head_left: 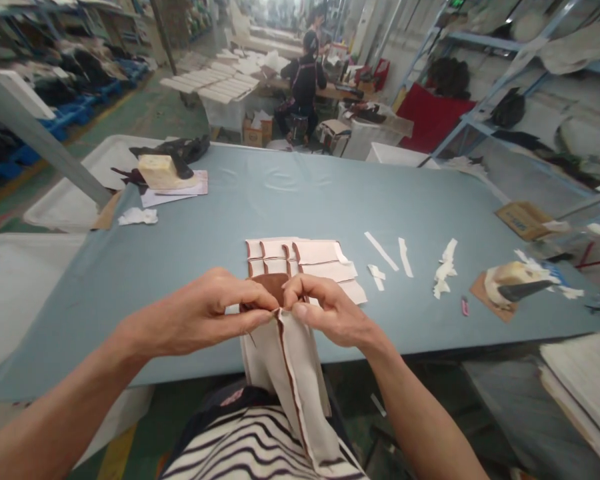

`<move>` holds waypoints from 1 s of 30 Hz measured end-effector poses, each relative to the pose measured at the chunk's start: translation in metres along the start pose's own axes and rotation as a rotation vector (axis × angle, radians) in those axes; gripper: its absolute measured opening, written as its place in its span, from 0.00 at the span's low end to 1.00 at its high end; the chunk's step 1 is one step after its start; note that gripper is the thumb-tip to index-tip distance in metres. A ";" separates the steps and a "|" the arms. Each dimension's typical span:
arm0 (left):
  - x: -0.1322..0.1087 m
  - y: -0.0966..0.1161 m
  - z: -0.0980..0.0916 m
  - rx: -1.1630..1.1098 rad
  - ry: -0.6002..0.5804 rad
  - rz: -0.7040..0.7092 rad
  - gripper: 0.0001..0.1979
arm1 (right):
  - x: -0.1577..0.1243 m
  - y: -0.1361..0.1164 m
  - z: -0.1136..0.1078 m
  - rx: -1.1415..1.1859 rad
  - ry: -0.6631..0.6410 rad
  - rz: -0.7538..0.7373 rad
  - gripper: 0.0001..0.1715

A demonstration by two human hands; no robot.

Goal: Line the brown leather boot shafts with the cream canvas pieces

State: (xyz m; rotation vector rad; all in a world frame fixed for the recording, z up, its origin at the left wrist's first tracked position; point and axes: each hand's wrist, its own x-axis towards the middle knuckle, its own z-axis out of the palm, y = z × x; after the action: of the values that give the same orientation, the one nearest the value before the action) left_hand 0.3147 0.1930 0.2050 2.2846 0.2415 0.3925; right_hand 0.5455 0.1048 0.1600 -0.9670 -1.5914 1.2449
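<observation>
A long off-white piece with a brown seam down its middle (300, 380) hangs over the front edge of the table onto a striped shirt. My left hand (215, 310) pinches the top end of this piece from the left. From the right, my right hand (330, 308) pinches the same end, its fingertips close beside those of the left. Brown material (271, 283) shows just behind the fingertips. Beyond the hands, several pale panels with brown edges (323, 253) lie in overlapping rows on the blue-green table (280, 200).
White strips (381, 251) and crumpled scraps (446, 268) lie to the right, near a small pink tool (465, 307) and a cream block with a dark part (517, 287). Another cream block (157, 171) sits back left. A person (304, 83) sits beyond the table.
</observation>
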 end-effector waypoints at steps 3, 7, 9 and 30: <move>-0.006 -0.001 0.002 0.092 0.003 -0.039 0.11 | 0.003 0.003 0.003 -0.052 0.016 0.028 0.09; -0.008 0.008 0.009 0.072 0.090 -0.110 0.11 | 0.006 -0.006 0.008 -0.169 0.029 -0.054 0.08; -0.006 0.013 0.012 -0.009 0.121 -0.160 0.11 | 0.006 -0.013 0.010 -0.261 0.050 -0.135 0.12; -0.005 0.001 0.015 -0.459 0.097 -0.288 0.10 | 0.013 -0.026 0.017 -0.364 0.048 -0.042 0.11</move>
State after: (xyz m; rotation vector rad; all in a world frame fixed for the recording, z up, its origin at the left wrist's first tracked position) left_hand 0.3159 0.1805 0.1953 1.7535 0.4711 0.3649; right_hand 0.5234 0.1063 0.1856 -1.1711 -1.8267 0.9118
